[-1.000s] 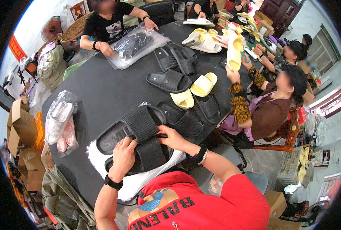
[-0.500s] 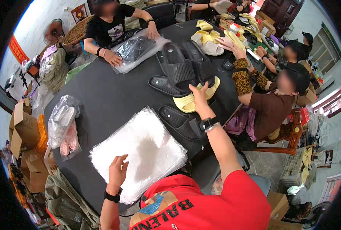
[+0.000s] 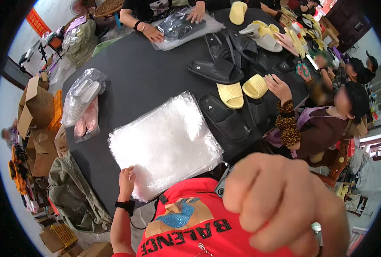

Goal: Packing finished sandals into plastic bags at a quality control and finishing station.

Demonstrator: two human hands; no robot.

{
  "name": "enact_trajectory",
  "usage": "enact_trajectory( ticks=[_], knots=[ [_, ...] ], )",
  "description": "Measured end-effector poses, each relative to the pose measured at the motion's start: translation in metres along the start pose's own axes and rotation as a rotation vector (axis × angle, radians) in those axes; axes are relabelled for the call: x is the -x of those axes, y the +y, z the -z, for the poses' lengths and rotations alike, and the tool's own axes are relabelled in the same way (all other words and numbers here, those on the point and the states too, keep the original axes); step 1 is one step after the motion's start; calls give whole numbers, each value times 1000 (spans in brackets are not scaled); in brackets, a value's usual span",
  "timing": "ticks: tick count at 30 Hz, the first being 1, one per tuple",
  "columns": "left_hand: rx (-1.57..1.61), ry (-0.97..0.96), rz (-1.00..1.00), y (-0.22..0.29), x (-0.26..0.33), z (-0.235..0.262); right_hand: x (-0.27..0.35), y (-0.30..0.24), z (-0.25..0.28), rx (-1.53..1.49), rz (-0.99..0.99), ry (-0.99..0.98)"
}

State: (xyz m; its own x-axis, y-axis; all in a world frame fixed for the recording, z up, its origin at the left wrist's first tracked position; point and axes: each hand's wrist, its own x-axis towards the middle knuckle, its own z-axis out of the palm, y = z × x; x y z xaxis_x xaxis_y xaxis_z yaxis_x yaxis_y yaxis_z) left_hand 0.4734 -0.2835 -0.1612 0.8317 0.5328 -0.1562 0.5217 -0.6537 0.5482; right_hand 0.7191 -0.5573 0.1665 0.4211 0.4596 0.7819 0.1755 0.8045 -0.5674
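Observation:
A stack of clear plastic bags [image 3: 165,141] lies flat on the black round table [image 3: 143,81] in front of me. My left hand [image 3: 126,182], with a black wristband, rests fingers apart on the stack's near left corner. My right hand [image 3: 284,205] is raised very close to the camera; it looks huge, with fingers curled in and nothing visible in them. It hides part of my red shirt and the table's near right edge. A black slipper [image 3: 224,115] lies just right of the bags, with two yellow slippers [image 3: 242,91] beyond it.
More black slippers [image 3: 218,68] are heaped mid-table, pale yellow ones [image 3: 263,36] farther back. Bagged slippers [image 3: 81,96] lie at the left edge. A person opposite handles a bagged pair [image 3: 180,25]; a person with a leopard-print sleeve [image 3: 287,122] sits right. Cardboard boxes [image 3: 34,107] stand left.
A pair of black slippers that both hands held on the bags is gone from the stack. My right hand reached out to the slipper pile, then drew back up close to the camera.

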Motion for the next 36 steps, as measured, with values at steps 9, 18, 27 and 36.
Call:
enact_trajectory(
  ticks=[9,18,27,36],
  knots=[
    [-21,86,105,-10,8,-4,-1,-3,4,-228,56,-315],
    [128,182,286,-13,14,-3,5,-8,2,-320,118,-485],
    [372,168,329,-26,14,-7,10,-8,0,-238,138,-377],
    [589,214,391,-40,22,-21,25,22,20,-114,-166,-247]
  ],
)
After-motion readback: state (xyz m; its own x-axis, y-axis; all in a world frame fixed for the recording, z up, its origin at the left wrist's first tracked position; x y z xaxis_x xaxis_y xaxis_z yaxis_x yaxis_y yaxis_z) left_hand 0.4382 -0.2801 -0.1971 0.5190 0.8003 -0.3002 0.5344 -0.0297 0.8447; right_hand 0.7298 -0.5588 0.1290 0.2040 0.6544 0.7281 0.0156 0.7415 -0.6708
